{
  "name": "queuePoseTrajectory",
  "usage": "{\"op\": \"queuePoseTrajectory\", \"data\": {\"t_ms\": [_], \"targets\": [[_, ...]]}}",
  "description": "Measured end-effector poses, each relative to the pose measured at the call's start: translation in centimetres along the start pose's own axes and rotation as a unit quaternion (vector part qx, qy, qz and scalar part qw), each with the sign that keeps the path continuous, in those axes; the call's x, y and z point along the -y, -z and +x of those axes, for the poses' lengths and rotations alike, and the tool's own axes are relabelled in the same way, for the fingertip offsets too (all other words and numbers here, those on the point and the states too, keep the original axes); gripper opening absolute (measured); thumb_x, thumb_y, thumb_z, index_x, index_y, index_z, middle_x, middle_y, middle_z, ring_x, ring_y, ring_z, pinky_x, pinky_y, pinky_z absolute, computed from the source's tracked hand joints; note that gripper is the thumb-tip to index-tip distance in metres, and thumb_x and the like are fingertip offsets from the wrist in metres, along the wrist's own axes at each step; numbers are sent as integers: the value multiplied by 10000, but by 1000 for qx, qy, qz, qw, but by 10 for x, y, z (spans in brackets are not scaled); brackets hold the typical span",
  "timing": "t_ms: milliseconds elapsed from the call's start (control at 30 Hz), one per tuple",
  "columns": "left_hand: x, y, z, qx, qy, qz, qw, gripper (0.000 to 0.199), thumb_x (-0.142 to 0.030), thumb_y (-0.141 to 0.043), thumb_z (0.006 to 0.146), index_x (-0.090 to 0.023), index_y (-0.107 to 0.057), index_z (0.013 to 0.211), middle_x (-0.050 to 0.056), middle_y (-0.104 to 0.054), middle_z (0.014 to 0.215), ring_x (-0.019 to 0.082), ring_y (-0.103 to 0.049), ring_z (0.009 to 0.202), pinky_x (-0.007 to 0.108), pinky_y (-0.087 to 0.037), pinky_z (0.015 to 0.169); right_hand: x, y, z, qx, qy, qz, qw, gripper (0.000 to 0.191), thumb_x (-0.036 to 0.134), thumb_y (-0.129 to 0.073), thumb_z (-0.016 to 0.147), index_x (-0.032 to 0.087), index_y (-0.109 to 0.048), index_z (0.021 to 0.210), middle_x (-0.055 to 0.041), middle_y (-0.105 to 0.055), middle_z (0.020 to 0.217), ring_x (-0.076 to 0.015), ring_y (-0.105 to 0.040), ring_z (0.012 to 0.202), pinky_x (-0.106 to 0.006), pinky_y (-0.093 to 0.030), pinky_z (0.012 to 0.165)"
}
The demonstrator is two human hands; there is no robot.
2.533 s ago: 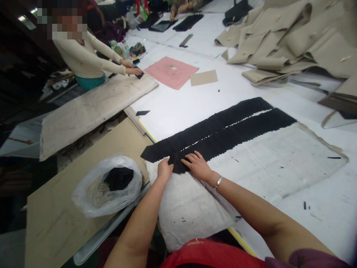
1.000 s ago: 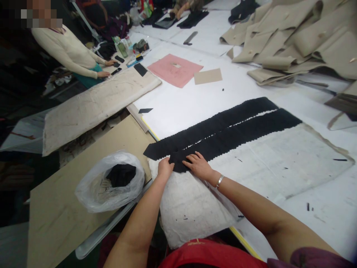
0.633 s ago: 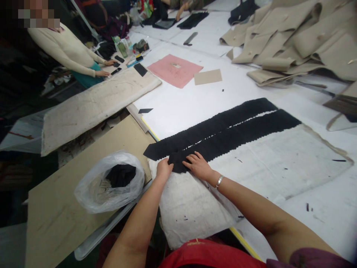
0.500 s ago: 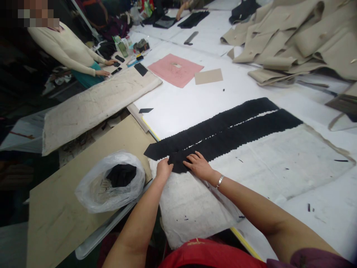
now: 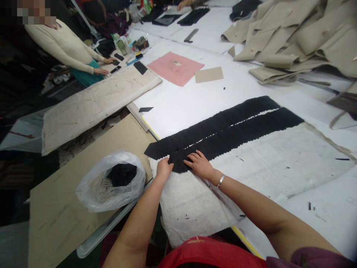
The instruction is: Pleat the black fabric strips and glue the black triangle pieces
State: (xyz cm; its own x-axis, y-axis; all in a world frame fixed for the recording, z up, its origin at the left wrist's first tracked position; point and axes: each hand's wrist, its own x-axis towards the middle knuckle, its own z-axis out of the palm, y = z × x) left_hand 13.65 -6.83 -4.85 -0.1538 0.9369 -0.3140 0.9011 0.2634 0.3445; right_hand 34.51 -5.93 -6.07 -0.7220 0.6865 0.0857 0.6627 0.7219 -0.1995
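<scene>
Two long rows of overlapping black fabric pieces with jagged edges lie side by side on the table, the far row (image 5: 212, 121) and the near row (image 5: 251, 130). At the left end of the near row, my left hand (image 5: 164, 169) pinches the edge of a black fabric piece (image 5: 178, 163) between thumb and fingers. My right hand (image 5: 201, 165), with a silver bracelet at its wrist, rests on the same row with its fingers spread. Beneath the near row is a worn white padded sheet (image 5: 195, 208) with scattered black scraps.
A plastic bag (image 5: 86, 186) with black fabric inside sits on a beige board (image 5: 55, 223) to the left. Pink cloth (image 5: 164, 70) and a beige card (image 5: 209, 75) lie farther back. Beige fabric pieces (image 5: 279, 41) are heaped at right. A co-worker (image 5: 67, 48) stands at back left.
Both my hands keep their places on the black fabric. The view has shifted very slightly, and another person's hand at the far back has moved a little.
</scene>
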Motion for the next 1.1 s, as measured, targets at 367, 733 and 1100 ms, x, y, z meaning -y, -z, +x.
{"op": "queuePoseTrajectory", "data": {"t_ms": [367,733,1100], "targets": [[0,2,-1,9,-1,4,1000,179,-235,-614,716,-141,-654,863,100,-675,890,205,-607,855,263,-429,733,1,0,2,2,-4,-6,1000,359,193,-498,830,256,-577,1174,-99,-553,1162,-236,-429,1113,-461,-180,1021],[-2,4,-7,-9,3,12,1000,222,-235,-608,718,-133,-645,912,102,-671,904,206,-606,867,266,-425,759,9,-1,7,4,2,3,1000,369,170,-499,819,240,-579,1172,-99,-548,1177,-231,-419,1126,-459,-161,1032],[11,4,-5,0,16,-23,1000,175,-229,-624,706,-142,-655,854,85,-678,870,183,-608,819,249,-423,719,11,1,8,4,2,-1,1000,378,151,-499,813,242,-580,1170,-106,-549,1176,-232,-418,1128,-457,-160,1033]]}}
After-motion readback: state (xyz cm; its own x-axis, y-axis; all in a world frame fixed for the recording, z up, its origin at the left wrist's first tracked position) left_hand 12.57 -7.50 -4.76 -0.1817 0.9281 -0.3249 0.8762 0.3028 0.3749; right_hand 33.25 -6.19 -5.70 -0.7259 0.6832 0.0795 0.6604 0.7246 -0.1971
